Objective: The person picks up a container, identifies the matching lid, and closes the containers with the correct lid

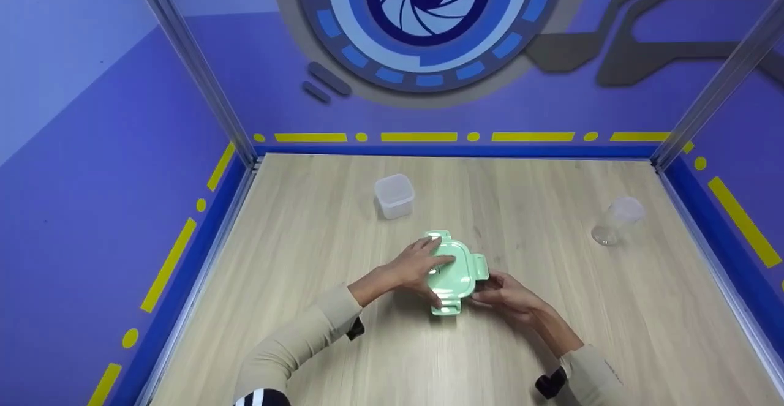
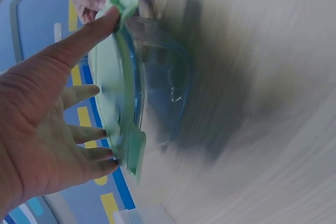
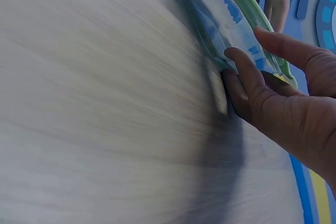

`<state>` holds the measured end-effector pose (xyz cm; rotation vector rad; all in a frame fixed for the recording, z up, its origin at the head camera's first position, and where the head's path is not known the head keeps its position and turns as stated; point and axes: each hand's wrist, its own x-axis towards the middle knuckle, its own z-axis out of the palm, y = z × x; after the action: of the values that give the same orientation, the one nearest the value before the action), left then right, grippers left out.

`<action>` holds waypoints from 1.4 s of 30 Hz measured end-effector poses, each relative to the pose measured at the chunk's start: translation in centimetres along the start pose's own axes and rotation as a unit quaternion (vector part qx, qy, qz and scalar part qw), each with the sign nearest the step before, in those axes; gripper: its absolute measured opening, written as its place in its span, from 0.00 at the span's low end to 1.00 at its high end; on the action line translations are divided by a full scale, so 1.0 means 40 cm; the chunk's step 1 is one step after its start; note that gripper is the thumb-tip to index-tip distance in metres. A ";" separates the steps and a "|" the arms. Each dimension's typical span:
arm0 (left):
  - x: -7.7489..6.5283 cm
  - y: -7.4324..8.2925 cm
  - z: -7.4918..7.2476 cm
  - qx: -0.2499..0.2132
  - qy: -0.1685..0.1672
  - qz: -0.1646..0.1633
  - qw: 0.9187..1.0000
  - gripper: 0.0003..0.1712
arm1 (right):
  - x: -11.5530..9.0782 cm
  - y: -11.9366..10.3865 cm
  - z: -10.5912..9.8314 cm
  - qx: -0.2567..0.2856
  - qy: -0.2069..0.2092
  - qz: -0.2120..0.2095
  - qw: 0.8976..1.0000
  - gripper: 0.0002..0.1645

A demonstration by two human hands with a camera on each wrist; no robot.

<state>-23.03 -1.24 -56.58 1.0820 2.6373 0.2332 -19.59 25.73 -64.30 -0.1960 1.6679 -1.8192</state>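
A clear food container [image 2: 163, 85] carries a mint-green lid [image 1: 456, 277] whose side latches, such as the right-hand latch [image 1: 481, 267], stick outward. My left hand [image 1: 411, 266] lies spread across the lid, fingers fairly straight. Its thumb touches the near latch [image 2: 124, 4], and the other fingertips reach the lid's far side. From the right, my right hand [image 1: 513, 297] holds the container low on its side. In the right wrist view, the thumb [image 3: 283, 45] is up by the lid's edge, with the fingers curled against the lower wall and underside.
A small translucent square tub [image 1: 395, 198] stands behind the container, slightly left. Toward the right rear is a clear cylindrical cup [image 1: 621, 216]. The wood-grain table [image 1: 294, 247] is bordered by blue panels [image 1: 122, 118] at the back and both sides.
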 end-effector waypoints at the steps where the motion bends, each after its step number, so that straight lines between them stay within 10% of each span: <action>1: -0.001 0.003 0.001 0.004 -0.001 -0.001 1.000 0.61 | -0.001 0.001 0.000 -0.001 0.003 0.001 1.000 0.46; 18: 0.019 -0.006 -0.032 -0.007 -0.065 -0.007 0.998 0.63 | -0.024 -0.059 -0.032 0.035 0.073 0.021 0.996 0.36; 32: 0.004 0.022 -0.025 -0.002 -0.051 -0.031 0.998 0.36 | -0.071 -0.144 0.031 -0.213 0.197 -0.037 0.956 0.23; 42: 0.020 0.027 -0.053 0.024 -0.087 -0.032 0.995 0.40 | -0.049 -0.186 0.067 -0.290 0.173 -0.002 0.941 0.30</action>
<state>-23.52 0.00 -54.45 0.9816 2.5278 0.0587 -19.33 24.37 -56.27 -0.1325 2.4285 -1.3685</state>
